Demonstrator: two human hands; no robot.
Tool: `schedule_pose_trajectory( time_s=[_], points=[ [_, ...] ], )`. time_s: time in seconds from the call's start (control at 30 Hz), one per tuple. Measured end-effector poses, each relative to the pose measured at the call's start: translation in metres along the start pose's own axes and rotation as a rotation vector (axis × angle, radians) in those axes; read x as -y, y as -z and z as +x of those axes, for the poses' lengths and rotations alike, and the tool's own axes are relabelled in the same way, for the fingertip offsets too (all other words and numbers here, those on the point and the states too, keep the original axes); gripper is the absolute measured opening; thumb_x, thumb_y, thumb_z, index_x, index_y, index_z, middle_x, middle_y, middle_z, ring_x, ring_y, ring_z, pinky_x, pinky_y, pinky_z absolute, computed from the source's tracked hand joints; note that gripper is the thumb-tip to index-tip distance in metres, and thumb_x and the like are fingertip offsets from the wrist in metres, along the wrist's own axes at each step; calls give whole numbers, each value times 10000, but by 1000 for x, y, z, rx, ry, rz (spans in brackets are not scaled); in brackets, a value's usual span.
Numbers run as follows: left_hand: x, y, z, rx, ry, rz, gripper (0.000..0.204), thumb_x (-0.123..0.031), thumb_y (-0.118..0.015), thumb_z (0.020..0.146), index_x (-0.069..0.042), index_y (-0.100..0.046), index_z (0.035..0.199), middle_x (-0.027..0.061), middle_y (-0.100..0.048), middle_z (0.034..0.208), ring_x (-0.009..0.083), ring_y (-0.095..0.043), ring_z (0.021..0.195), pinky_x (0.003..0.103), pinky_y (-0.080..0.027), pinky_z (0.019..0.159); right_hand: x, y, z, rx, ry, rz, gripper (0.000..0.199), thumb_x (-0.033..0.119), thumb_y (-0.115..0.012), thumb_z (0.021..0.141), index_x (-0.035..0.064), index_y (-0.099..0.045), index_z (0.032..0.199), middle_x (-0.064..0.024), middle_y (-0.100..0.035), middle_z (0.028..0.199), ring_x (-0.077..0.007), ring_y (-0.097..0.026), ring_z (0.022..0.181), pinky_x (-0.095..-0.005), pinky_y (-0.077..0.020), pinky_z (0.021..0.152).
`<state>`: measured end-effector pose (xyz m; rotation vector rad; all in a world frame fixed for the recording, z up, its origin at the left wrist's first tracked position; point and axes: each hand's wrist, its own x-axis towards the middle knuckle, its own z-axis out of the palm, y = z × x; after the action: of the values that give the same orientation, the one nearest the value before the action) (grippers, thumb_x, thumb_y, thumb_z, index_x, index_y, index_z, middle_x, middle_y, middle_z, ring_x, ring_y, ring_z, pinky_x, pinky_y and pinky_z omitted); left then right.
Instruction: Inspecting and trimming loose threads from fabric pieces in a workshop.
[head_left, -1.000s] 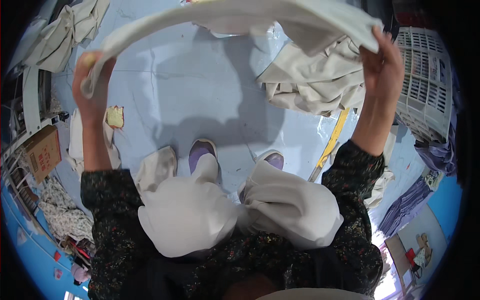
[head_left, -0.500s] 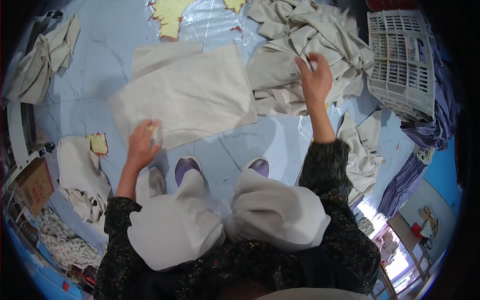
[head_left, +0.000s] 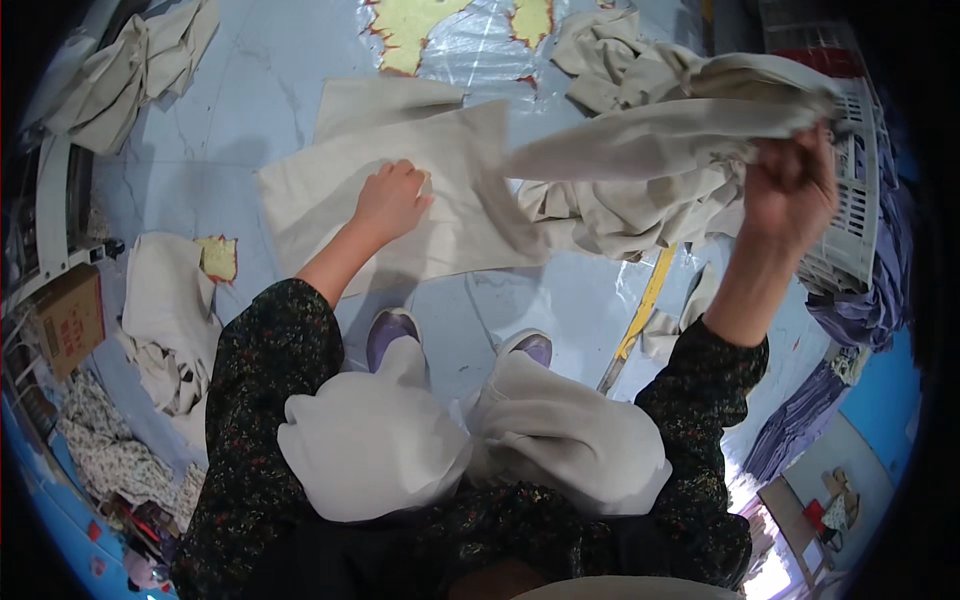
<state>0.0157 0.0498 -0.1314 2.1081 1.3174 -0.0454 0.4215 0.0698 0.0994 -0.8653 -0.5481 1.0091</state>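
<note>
My right hand (head_left: 795, 195) is raised at the right, its fingers closed on a beige cloth piece (head_left: 650, 140). The piece is blurred and stretches left from the hand, above a heap of beige cloth (head_left: 640, 210). Left of the heap, flat beige cloth panels (head_left: 330, 220) lie overlapped on the floor. My left hand (head_left: 395, 200) is over the upper panel with its fingers curled in. A small yellowish spot shows at its fingertips; whether it holds anything is hidden.
A white plastic basket (head_left: 850, 200) stands on its side at the right, with purple cloth (head_left: 890, 260) beside it. Left lie more beige cloth (head_left: 165, 300) and a cardboard box (head_left: 70, 320). Yellow tape (head_left: 645, 305) marks the tiled floor (head_left: 450, 310). My shoes (head_left: 393, 335) are near the panels.
My right hand has moved right and drawn a cloth piece up off the heap. My left hand has gone from the panel's near left edge to its middle, fingers curling. The view has shifted slightly.
</note>
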Motion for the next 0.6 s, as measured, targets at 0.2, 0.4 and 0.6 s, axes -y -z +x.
schedule_pose_trajectory(
  time_s=[0.2, 0.4, 0.6],
  points=[
    [-88, 29, 32, 562, 111, -1925, 719, -637, -475, 973, -152, -463, 1504, 154, -526, 1458, 298, -547, 1274, 559, -443, 1053, 80, -31, -61, 465, 25, 224, 282, 210, -453, 1027, 39, -647, 1139, 42, -281, 499, -113, -338, 640, -562, -209, 1151],
    [-71, 60, 34, 532, -333, -2057, 618, -524, -544, 944, -98, -534, 1391, 149, -563, 1377, 306, -620, 1173, 503, -550, 928, 36, -28, -99, 152, -46, 215, 348, 175, -476, 985, 20, -629, 1256, 14, -504, 634, -90, -414, 545, -416, -420, 1018],
    [-20, 152, 22, 116, -518, -1581, 521, -283, -678, 933, -23, -543, 1363, 117, -630, 1257, 189, -637, 1147, 358, -555, 939, 30, -30, -59, 411, 6, 76, 275, 196, -469, 1031, -1, -637, 1125, 8, -453, 615, -105, -313, 542, -317, -327, 620]
  ],
)
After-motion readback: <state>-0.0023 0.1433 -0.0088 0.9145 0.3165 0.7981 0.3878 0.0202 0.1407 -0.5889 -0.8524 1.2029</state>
